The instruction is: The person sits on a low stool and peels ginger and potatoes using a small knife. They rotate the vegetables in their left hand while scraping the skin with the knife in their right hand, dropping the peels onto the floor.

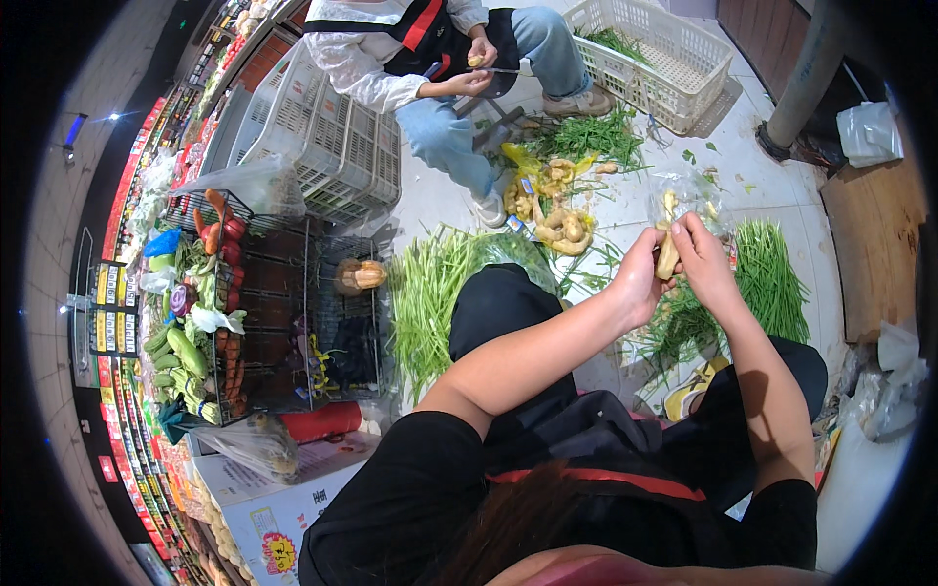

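A peeled-looking piece of ginger root (667,258) is held upright between my two hands, above the tiled floor. My left hand (639,277) grips it from the left, fingers curled round its lower part. From the right, my right hand (700,255) presses thumb and fingers on it; whether a small tool is also in that hand cannot be seen. Beyond them lies a clear plastic bag (685,192). More ginger (563,228) rests in torn yellow netting on the floor. Under and beside my hands are loose green stalks (678,326) and a bundle of thin green stalks (769,275).
Opposite sits a co-worker, whose hands (476,69) hold a small piece and a knife. Stacked white crates (330,139), a wire vegetable rack (308,315) and pale green stalks (421,308) are left. A white crate (681,88) stands far right, near a metal post (806,80).
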`<move>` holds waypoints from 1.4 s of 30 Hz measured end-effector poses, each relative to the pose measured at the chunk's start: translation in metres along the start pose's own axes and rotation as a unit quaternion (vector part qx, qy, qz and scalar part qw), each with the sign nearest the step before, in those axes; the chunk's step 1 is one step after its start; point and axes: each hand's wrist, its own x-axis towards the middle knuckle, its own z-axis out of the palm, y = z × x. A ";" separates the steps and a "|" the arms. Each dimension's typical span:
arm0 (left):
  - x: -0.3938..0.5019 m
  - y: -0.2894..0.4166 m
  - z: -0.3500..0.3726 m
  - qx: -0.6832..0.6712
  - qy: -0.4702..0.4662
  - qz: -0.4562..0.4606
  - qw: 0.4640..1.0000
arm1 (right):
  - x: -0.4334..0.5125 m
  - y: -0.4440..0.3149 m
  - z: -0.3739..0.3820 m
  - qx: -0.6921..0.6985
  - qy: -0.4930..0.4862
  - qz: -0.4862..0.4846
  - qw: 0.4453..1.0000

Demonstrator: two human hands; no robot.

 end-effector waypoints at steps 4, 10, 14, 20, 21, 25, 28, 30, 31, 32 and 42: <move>0.001 -0.001 -0.001 -0.010 0.002 0.002 1.000 | 0.000 -0.001 0.000 -0.003 0.003 0.003 1.000; 0.000 -0.001 0.000 -0.008 -0.002 0.002 1.000 | -0.001 -0.001 0.000 0.001 0.000 0.010 1.000; -0.002 -0.001 0.002 -0.013 0.004 0.009 1.000 | -0.001 0.000 0.001 -0.009 0.002 0.001 1.000; -0.003 0.000 0.002 -0.010 0.006 0.007 1.000 | -0.001 0.000 0.001 -0.008 0.002 0.001 1.000; -0.003 0.000 0.001 -0.006 0.009 0.004 1.000 | 0.000 0.000 0.001 -0.008 0.001 0.005 1.000; -0.002 0.001 0.001 -0.004 -0.009 0.008 1.000 | 0.000 0.000 0.000 0.014 -0.003 0.009 1.000; -0.002 0.002 0.002 -0.006 -0.009 0.007 1.000 | 0.000 0.001 -0.001 0.038 -0.008 0.008 0.999; -0.003 0.002 0.003 -0.003 -0.002 -0.001 1.000 | 0.000 0.003 -0.003 0.040 -0.010 0.006 0.999; -0.003 0.003 0.003 -0.006 -0.008 0.004 1.000 | 0.000 0.003 -0.003 0.040 -0.010 0.005 0.999; -0.003 0.003 0.003 -0.007 -0.008 0.005 1.000 | 0.000 0.004 -0.004 0.056 -0.010 0.008 0.998; 0.001 0.012 -0.001 -0.017 -0.017 0.031 0.999 | -0.002 -0.008 -0.012 0.228 -0.041 0.109 0.967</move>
